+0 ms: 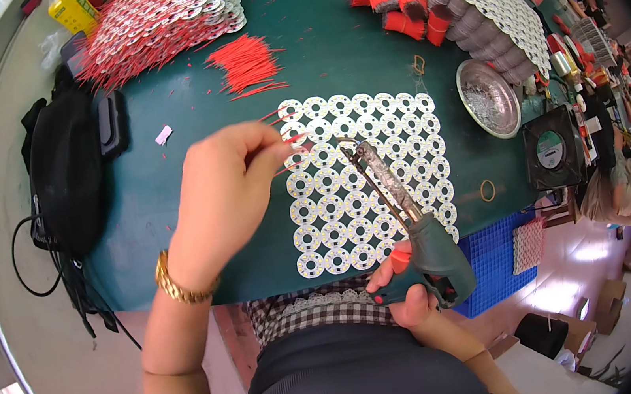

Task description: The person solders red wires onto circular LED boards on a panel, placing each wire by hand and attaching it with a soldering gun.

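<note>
Dark green covers the counter (148, 195), setting off the white panel (353, 189) with its repeating grid of rings, dotted in pale yellow. The soldering gun (443, 260) is deep green, its trigger (400, 259) orange-red. The loose wires (244, 64) are bright red, the bracelet (176, 283) gold, the bag (69, 173) black, the crate (491, 257) vivid blue, the cloth (324, 320) dark-and-white checked.

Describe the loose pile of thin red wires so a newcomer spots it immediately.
On the dark green tabletop, find the flat grid of white ring-shaped boards. Just beyond its far left corner lies the pile of thin red wires. Unlike the thick red bundles farther right or the tall white-and-red board stack leftward, it is loose, without boards.
</note>
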The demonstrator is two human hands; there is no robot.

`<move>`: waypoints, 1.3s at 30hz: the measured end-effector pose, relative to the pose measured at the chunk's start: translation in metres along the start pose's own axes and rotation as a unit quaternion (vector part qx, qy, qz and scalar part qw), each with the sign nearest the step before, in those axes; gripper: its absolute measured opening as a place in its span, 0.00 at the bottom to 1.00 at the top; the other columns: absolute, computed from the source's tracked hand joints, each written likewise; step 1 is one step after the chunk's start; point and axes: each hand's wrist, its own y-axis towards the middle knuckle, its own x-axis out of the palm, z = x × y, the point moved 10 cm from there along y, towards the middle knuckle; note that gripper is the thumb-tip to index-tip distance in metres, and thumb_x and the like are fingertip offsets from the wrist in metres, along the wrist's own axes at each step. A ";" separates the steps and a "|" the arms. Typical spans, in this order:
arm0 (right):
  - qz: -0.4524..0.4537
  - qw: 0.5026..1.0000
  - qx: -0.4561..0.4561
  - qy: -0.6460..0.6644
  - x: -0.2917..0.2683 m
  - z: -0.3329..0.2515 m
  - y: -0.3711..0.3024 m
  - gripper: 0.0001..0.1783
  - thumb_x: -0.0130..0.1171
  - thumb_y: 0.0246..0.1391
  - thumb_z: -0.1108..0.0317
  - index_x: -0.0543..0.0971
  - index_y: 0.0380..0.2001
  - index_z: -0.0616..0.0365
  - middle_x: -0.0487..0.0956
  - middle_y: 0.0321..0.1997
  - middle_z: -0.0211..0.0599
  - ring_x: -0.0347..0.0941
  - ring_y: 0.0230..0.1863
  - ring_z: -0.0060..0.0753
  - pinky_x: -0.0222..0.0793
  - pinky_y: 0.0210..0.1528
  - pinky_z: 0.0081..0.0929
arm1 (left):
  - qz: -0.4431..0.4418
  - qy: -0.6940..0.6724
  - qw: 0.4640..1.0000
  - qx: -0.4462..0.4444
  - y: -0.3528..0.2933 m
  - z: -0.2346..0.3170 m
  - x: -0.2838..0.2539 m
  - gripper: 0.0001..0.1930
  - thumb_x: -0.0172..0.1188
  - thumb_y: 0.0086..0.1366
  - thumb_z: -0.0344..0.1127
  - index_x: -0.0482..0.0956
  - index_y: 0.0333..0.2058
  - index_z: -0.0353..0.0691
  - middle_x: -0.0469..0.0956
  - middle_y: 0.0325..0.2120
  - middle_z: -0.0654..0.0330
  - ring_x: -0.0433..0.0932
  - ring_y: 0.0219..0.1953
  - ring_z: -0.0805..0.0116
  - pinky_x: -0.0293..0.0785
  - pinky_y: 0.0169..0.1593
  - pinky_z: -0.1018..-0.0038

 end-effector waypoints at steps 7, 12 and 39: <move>-0.036 0.998 0.043 -0.016 -0.001 0.002 0.001 0.41 0.58 0.55 0.38 0.61 0.58 0.60 0.72 0.33 0.38 0.71 0.35 0.31 0.75 0.36 0.33 | 0.082 0.011 0.994 -0.068 -0.048 -0.047 0.013 0.05 0.61 0.61 0.27 0.78 0.29 0.30 0.72 0.19 0.66 0.66 0.22 0.82 0.64 0.27 0.80; -0.044 0.999 0.022 -0.019 0.008 -0.008 -0.004 0.41 0.57 0.55 0.38 0.62 0.59 0.60 0.72 0.35 0.38 0.72 0.37 0.32 0.74 0.41 0.34 | 0.112 0.101 0.989 -0.003 -0.045 -0.037 0.014 0.06 0.64 0.59 0.28 0.79 0.28 0.31 0.76 0.18 0.60 0.71 0.20 0.76 0.67 0.27 0.77; -0.109 0.950 0.050 -0.288 0.006 -0.007 -0.003 0.38 0.53 0.53 0.31 0.76 0.28 0.63 0.75 0.28 0.36 0.70 0.29 0.27 0.65 0.30 0.26 | 0.122 0.160 0.979 -0.016 -0.046 -0.039 0.013 0.06 0.65 0.58 0.32 0.79 0.25 0.39 0.75 0.18 0.63 0.72 0.21 0.69 0.61 0.38 0.72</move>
